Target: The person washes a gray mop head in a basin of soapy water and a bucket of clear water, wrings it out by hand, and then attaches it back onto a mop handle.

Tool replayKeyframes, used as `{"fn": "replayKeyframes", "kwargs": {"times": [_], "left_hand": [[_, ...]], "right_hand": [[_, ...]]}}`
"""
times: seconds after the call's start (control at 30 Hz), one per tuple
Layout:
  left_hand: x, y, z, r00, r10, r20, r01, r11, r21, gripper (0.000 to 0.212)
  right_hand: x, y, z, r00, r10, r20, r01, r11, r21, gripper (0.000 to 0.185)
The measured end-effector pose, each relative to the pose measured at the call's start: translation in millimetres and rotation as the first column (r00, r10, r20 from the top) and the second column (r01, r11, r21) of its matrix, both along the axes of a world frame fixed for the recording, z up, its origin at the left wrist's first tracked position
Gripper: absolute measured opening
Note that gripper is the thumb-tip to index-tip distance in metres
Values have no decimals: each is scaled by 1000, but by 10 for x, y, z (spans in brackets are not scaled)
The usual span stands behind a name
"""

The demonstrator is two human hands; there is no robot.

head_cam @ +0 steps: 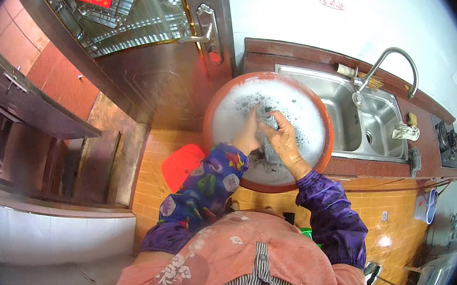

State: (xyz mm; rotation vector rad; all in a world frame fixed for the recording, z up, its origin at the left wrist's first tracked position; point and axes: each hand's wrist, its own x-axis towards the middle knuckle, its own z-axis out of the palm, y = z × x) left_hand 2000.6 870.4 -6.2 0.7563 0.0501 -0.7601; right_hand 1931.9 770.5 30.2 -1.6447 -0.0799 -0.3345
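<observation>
A large reddish-brown basin (270,187) full of white suds stands before me, beside the sink. Over the foam, my right hand (284,139) grips a wet grey cloth (269,149) between thumb and curled fingers. My left hand (248,133) is pressed against the same cloth from the left, its fingers pointing away from me. It looks slightly blurred, and part of it is hidden behind the cloth. The lower part of the cloth hangs into dark, bubbly water.
To the right is a double steel sink (338,148) with a curved faucet (396,51). A sponge (412,119), a pale rag (406,132) and a gas stove (445,138) lie farther along. A red plastic stool (180,166) and a door with a handle (208,34) are at left.
</observation>
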Motion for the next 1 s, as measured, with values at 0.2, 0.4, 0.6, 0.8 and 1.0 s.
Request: {"fn": "replayKeyframes", "kwargs": {"times": [0.2,0.4,0.6,0.8,1.0], "left_hand": [[253,16,-499,863,167,476,-227,971,70,32],[104,17,-519,910,222,352,-300,935,188,32],[-245,-20,-79,942,90,323,-254,819,514,43],[-218,299,8,940,-63,334,-213,658,722,63],[-32,181,-115,892,-315,325,-158,456,876,93]], "right_hand": [[8,225,125,985,-165,57,169,982,-87,19],[322,145,162,971,-235,49,229,846,-481,26],[453,-470,-237,976,-214,42,164,594,-788,33],[451,-470,-398,999,51,-3,-45,837,-546,29],[337,-852,-721,879,142,-456,-211,972,-104,25]]}}
